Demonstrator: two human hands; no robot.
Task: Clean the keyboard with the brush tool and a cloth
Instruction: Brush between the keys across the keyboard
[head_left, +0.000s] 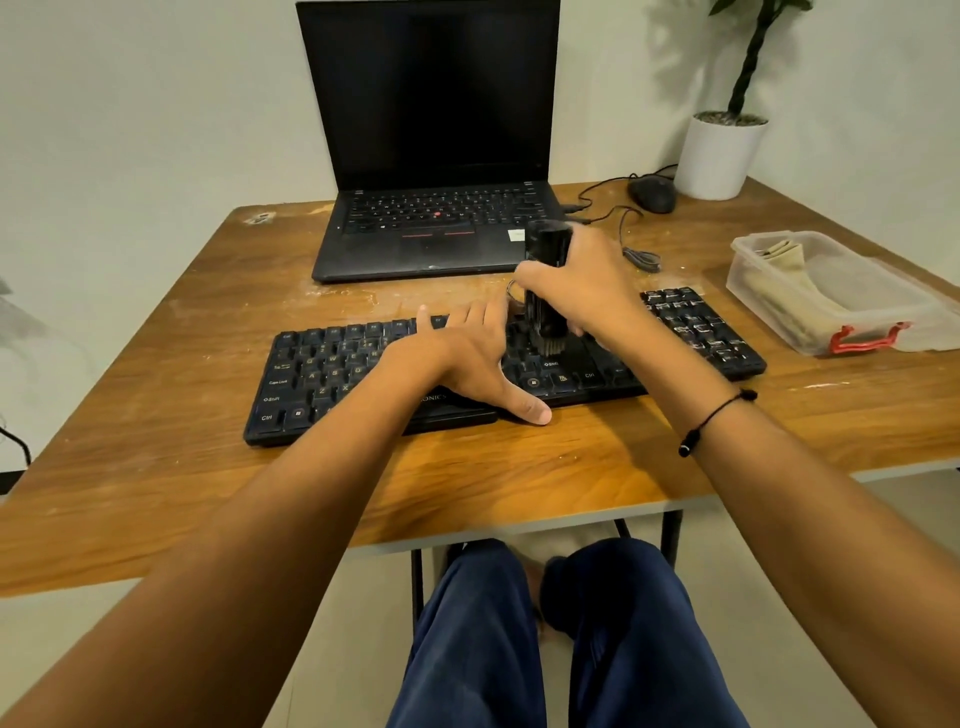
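- Nearest us: both forearms reach over the counter (156, 467) near edge; black cord bracelet (714, 418) on right wrist.
- Left hand (467, 364) lies flat and released on the keyboard (322, 374) middle, palm down, thumb on its front edge.
- Keyboard is black, set near the counter centre, right end angled toward the far side.
- Right hand (582, 288) is clenched round the brush tool (545, 280), a black cylinder held upright; bristles touch the keys right of centre.
- Right edge: clear plastic box (831, 296), red latch, a beige cloth (789, 291) inside.
- Farther back: open laptop (431, 156), screen dark.
- Far right corner: black mouse (652, 193) with cable, white plant pot (719, 156).
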